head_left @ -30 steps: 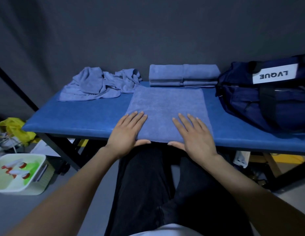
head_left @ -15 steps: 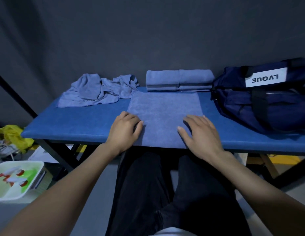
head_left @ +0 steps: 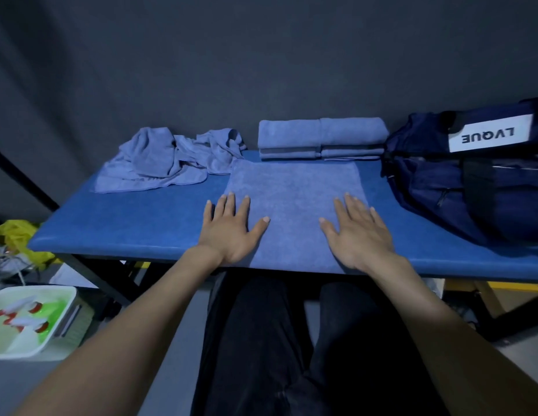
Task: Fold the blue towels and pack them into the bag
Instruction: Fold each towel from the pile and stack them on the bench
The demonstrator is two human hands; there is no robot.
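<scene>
Blue padded table (head_left: pixel 126 226) runs across mid frame, dark grey wall behind it. Half-folded blue towel (head_left: pixel 294 202) lies flat at centre, its near edge at the table's front edge. My left hand (head_left: pixel 230 229) lies flat, fingers spread, on the towel's left edge, partly over onto the table. My right hand (head_left: pixel 356 232) lies flat, fingers spread, on the towel's right side. Hands are well apart, both palm down, gripping nothing.

Around it:
- Crumpled pile of unfolded blue towels (head_left: pixel 168 160) at centre left, on the table's far side, just beside the flat towel's far left corner.
- Stack of folded blue towels (head_left: pixel 320 138) at upper centre, right behind the flat towel, against the wall.
- Navy duffel bag (head_left: pixel 472 187) at right of frame, on the table, close to the towel's right edge. It fills the table's right end and part of it is cut off by the frame edge. White label reads "LVQUE", upside down from my side.
- White bin (head_left: pixel 30 322) on the floor at lower left, holding red-and-white items on a green lining; too blurred to name.
- Yellow plastic bag (head_left: pixel 18 238) on the floor at left, partly behind the table corner.
- My legs in black trousers (head_left: pixel 279 349) fill bottom centre, under the table edge.
</scene>
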